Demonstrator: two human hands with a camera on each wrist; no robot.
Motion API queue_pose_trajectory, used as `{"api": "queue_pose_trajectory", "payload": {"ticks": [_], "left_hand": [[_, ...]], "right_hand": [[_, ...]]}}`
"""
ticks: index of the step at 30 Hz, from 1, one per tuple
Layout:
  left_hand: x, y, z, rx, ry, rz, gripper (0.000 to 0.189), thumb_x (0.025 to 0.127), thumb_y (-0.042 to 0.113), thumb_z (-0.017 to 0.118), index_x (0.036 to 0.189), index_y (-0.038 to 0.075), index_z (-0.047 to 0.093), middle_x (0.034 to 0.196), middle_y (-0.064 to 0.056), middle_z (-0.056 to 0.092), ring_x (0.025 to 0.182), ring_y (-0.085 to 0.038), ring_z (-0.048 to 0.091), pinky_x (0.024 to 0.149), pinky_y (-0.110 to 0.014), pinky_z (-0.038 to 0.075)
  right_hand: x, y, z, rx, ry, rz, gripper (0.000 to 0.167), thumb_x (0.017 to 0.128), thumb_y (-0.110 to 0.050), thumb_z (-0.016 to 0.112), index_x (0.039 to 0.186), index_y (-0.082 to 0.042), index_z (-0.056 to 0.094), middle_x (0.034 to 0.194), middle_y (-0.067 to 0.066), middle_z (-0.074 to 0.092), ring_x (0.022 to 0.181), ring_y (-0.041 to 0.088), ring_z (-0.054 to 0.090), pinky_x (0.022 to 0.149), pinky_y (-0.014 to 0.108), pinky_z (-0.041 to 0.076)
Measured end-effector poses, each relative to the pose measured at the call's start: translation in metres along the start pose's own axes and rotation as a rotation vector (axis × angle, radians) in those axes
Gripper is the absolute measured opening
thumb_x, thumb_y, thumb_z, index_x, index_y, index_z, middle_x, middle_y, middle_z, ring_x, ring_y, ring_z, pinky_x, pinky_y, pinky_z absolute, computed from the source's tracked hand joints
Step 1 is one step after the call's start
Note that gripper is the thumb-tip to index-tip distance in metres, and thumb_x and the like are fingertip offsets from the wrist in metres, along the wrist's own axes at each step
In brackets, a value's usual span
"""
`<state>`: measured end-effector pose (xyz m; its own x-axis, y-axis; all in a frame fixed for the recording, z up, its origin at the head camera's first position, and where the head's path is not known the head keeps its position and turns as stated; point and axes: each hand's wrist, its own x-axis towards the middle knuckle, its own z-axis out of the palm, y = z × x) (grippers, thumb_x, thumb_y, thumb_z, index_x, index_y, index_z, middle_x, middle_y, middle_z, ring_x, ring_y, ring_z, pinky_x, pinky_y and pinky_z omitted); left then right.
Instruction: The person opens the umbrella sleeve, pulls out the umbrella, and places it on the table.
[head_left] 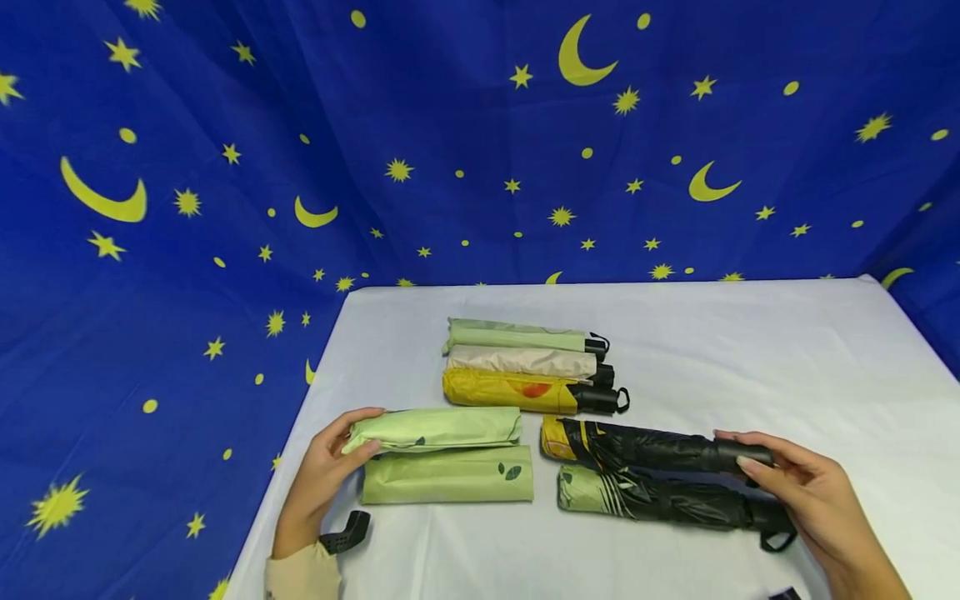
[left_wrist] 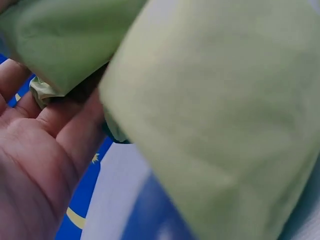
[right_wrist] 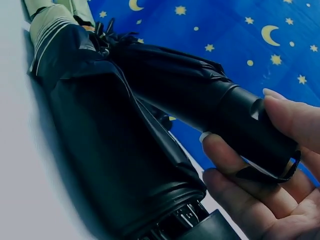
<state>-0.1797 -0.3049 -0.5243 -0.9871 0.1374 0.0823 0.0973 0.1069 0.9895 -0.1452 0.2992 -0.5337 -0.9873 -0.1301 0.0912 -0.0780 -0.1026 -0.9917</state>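
Observation:
My left hand [head_left: 321, 471] grips the left end of a light green umbrella sleeve [head_left: 450, 427], thumb on the near side. Right below it lies a second green umbrella sleeve [head_left: 450, 479] with a leaf print, large in the left wrist view. On the other side my right hand [head_left: 813, 487] pinches the handle [right_wrist: 250, 125] of a black folding umbrella with a yellow tip [head_left: 637, 446]. Nearer to me is another folded umbrella [head_left: 675, 498], black with a green, striped end, its wrist loop beside my right hand.
Behind, three sleeved umbrellas lie side by side: a pale green one [head_left: 517, 335], a beige one [head_left: 521, 362] and a yellow one [head_left: 510, 390], black handles to the right. The white table [head_left: 750, 350] meets a blue curtain [head_left: 480, 125] with moons and stars.

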Motion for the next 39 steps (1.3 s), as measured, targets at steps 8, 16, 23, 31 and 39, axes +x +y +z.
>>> {"api": "queue_pose_trajectory", "payload": {"ticks": [8,16,23,31,39], "left_hand": [[0.003,-0.014,-0.001,0.017,-0.097,-0.080,0.038,0.101,0.005,0.063,0.139,0.000,0.059,0.140,-0.012,0.058,0.119,-0.019,0.057,0.087,-0.030,0.054],[0.005,-0.021,0.004,0.023,-0.196,-0.055,0.039,0.102,0.008,0.063,0.140,0.003,0.061,0.145,-0.017,0.055,0.129,-0.020,0.055,0.100,-0.029,0.050],[0.005,-0.021,0.005,0.015,-0.216,0.001,0.048,0.100,0.002,0.065,0.146,-0.003,0.052,0.155,-0.018,0.046,0.144,-0.014,0.040,0.112,-0.022,0.037],[0.005,-0.018,0.003,0.061,-0.196,0.011,0.058,0.097,-0.001,0.067,0.151,-0.001,0.047,0.159,-0.020,0.040,0.147,-0.019,0.037,0.110,-0.021,0.039],[0.019,0.017,0.000,0.269,-0.123,0.018,0.056,0.100,0.013,0.069,0.152,0.011,0.049,0.157,-0.008,0.044,0.148,-0.030,0.034,0.120,-0.033,0.029]], "right_hand": [[0.001,-0.002,0.002,-0.299,0.015,0.030,0.038,0.098,0.005,0.064,0.135,0.009,0.059,0.128,0.004,0.071,0.096,0.013,0.070,0.072,0.027,0.059],[0.002,0.008,-0.008,-0.607,0.045,0.120,0.038,0.096,-0.019,0.075,0.130,-0.007,0.069,0.118,-0.005,0.074,0.096,0.010,0.073,0.073,0.026,0.060],[0.003,0.017,-0.013,-0.655,0.043,0.145,0.039,0.093,-0.027,0.077,0.129,-0.013,0.072,0.120,-0.001,0.074,0.104,0.000,0.068,0.078,0.018,0.057],[0.004,0.010,-0.008,-0.714,0.045,0.099,0.038,0.090,-0.027,0.081,0.126,-0.018,0.074,0.121,0.001,0.074,0.110,-0.008,0.062,0.083,0.010,0.051],[0.033,-0.037,0.011,-0.848,0.070,-0.108,0.031,0.092,-0.022,0.080,0.122,-0.026,0.075,0.119,-0.001,0.074,0.112,-0.014,0.056,0.087,0.002,0.041]]}}
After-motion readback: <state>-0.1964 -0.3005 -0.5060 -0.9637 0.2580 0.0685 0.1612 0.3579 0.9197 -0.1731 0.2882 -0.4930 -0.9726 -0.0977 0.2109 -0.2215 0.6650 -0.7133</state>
